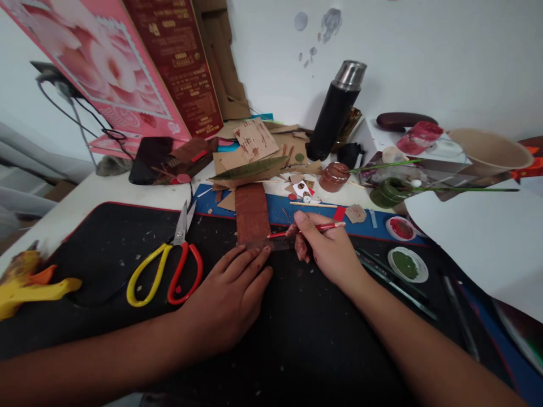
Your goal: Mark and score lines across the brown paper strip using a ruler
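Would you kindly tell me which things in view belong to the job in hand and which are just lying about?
Apparently in use:
- red pencil, held in the right hand
- brown piece, at the fingertips of the left hand

Apparently just lying about:
- scissors
- yellow glue gun
- black flask
- green paint dish

Held both bare arms (114, 353) out in front, slanting in toward each other. Laid the left hand (231, 291) flat, palm down, with fingers (241, 263) pointing ahead and a bit to the right. Curled the right hand (326, 246) into a pinch, thumb (307, 226) on top, with brown smudges (301, 249) on the bent fingers.
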Tool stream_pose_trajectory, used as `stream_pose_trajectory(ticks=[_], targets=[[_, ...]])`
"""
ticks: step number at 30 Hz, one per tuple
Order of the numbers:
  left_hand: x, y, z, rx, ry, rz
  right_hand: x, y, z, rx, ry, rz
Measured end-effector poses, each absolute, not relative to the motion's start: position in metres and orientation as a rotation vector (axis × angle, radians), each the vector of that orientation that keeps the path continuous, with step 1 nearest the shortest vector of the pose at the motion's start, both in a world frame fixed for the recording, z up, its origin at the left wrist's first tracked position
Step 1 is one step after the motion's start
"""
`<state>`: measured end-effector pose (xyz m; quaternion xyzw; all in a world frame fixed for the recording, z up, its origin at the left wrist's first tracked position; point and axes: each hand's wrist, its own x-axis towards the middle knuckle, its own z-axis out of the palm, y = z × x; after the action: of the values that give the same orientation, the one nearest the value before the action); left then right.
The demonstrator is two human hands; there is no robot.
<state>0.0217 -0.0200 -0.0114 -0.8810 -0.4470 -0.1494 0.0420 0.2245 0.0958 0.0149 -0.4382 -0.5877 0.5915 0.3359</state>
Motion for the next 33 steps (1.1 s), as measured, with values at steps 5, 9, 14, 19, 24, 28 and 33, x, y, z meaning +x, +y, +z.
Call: stream_pose_trajectory(ticks=[5,9,14,19,24,28,33], targets=[[0.0221,-0.0193,-0.0101,-2.685,-1.37,-0.459,0.2241,0.0953,0.0143,-1.125,-1.53,1.546],[0.0218,-0.0198,-0.0089,-2.685,-1.374,-0.449,0.2234,0.0959,0.0139,-1.104,-1.505,1.579],[0.0224,-0.0196,-0.0097,-2.676,-1.375,-0.45,0.2231,0.0954,0.0128,-1.083,-1.461,1.609],[0.0221,-0.0195,-0.0109,-2.685,-1.365,-0.463,0.2233,0.0922,0.0114,-1.037,-1.478,1.58],[0.0219,-0.0202,-0.0101,-2.686,-1.368,-0.473,0.2231,0.0923,0.0102,-1.011,-1.479,1.541],[0.0223,-0.0199,-0.0102,-2.693,-1.363,-0.477,0.2215,0.0927,0.0092,-0.982,-1.477,1.54],[0.022,-0.0195,-0.0115,-2.701,-1.377,-0.444,0.2212,0.0911,0.011,-1.052,-1.528,1.521]])
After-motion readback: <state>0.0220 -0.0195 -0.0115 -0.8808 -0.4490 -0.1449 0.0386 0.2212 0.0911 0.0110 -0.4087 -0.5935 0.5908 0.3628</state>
